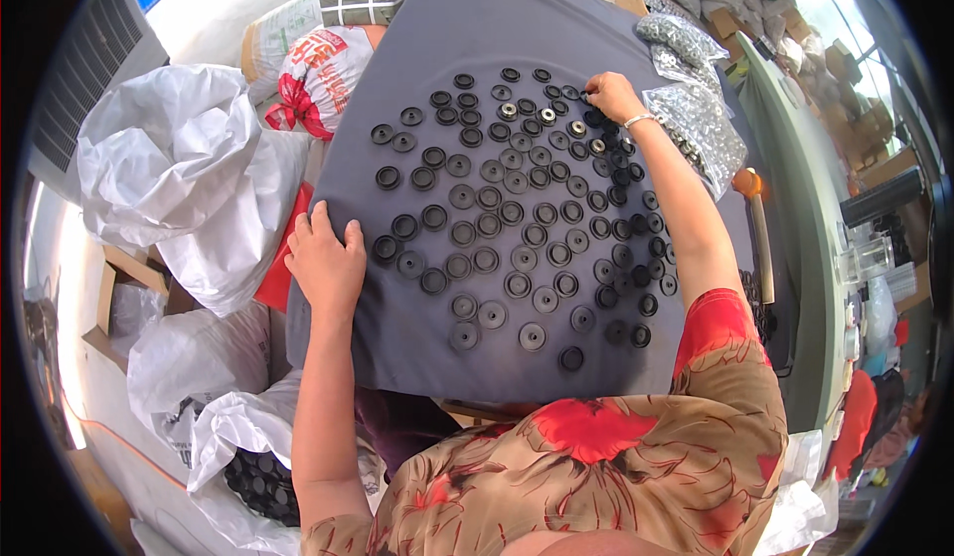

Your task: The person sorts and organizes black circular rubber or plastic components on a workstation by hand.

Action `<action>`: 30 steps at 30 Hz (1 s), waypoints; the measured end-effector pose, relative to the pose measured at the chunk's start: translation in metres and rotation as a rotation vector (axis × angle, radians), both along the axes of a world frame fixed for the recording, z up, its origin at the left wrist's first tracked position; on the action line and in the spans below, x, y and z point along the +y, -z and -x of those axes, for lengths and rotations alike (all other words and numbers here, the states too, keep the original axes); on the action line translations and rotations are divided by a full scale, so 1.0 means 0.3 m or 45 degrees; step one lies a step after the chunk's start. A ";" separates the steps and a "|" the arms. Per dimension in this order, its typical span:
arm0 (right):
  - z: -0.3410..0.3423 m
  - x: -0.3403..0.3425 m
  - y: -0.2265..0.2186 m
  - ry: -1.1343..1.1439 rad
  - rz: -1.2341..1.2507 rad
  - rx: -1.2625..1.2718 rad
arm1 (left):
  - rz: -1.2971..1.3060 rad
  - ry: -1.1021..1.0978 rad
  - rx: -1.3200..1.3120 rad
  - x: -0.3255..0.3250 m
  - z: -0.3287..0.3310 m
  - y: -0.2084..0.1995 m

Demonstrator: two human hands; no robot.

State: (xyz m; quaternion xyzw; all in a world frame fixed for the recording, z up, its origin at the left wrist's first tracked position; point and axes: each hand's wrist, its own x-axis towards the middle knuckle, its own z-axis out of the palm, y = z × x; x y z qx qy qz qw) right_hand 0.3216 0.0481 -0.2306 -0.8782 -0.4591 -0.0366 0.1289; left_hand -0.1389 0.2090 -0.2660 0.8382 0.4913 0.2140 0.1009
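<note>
Many round black rubber-like discs (513, 211) lie spread over the grey-covered table (417, 89). Several toward the far right carry small shiny metal pieces (548, 116) at their centres. My right hand (613, 97), a bracelet at its wrist, reaches to the far right side of the discs. Its fingers are bent down and closed at a black disc, and what lies between them is hidden. At the left table edge rests my left hand (328, 258), fingers apart and holding nothing, close to the leftmost discs.
Clear plastic bags of small metal parts (686, 89) sit on the table's right side, near a wooden-handled hammer-like tool (757, 218). White sacks (189, 158) crowd the left; an open one below holds black discs (260, 484). A green surface (810, 188) runs along the right.
</note>
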 end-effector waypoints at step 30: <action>-0.104 -0.401 0.020 0.490 -0.016 -0.045 | 0.000 0.017 0.029 0.005 -0.006 0.008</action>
